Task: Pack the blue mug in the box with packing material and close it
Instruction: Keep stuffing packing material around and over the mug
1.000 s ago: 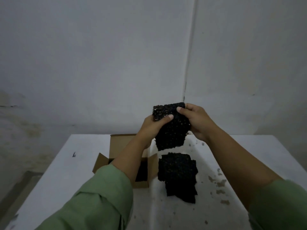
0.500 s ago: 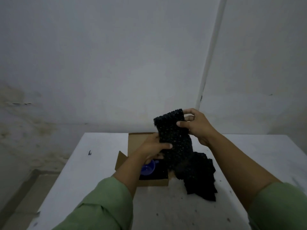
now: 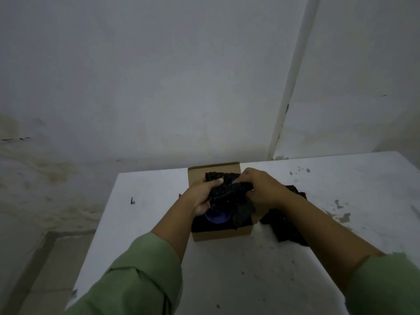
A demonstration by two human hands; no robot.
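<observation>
A crumpled sheet of black packing material is gripped by both hands directly above the open cardboard box. The left hand is clamped on its left side with fingers curled; the right hand is clamped on its right side. The blue mug is seated inside the box, partly covered by the sheet. A further pile of packing material is located on the white tabletop, just right of the box.
</observation>
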